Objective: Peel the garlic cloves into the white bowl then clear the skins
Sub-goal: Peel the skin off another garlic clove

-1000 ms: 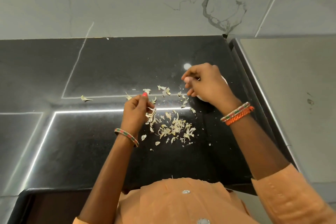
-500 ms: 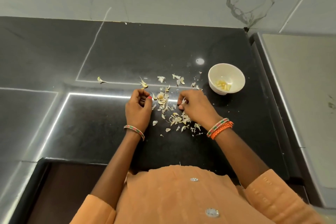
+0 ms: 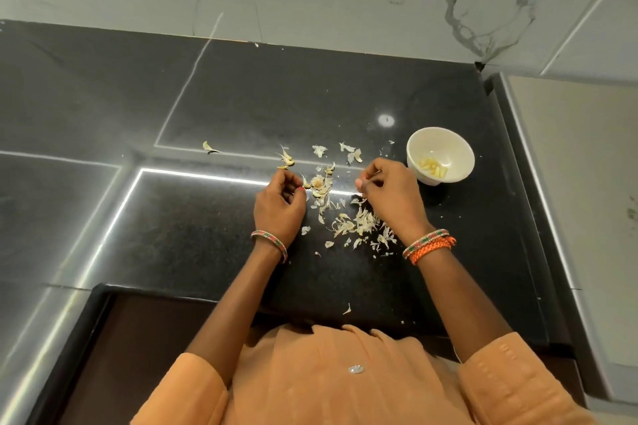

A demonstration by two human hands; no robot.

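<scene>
The black granite counter (image 3: 345,90) lies bare across the upper and left frame, its front edge just above the orange tunic. The white bowl (image 3: 440,156), right of centre, holds peeled garlic cloves (image 3: 433,167). Since half a second ago the right hand (image 3: 392,198) has lifted from the papery garlic skins (image 3: 359,222) toward the bowl, fingertips pinched; what they hold is too small to tell. The left hand (image 3: 278,205) stays loosely curled beside a dry garlic root core (image 3: 317,182), its grasp hidden.

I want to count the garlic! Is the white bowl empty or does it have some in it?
Not empty. The white bowl stands upright with a few pale yellow peeled cloves on its bottom; most of the inside is still bare.
</scene>
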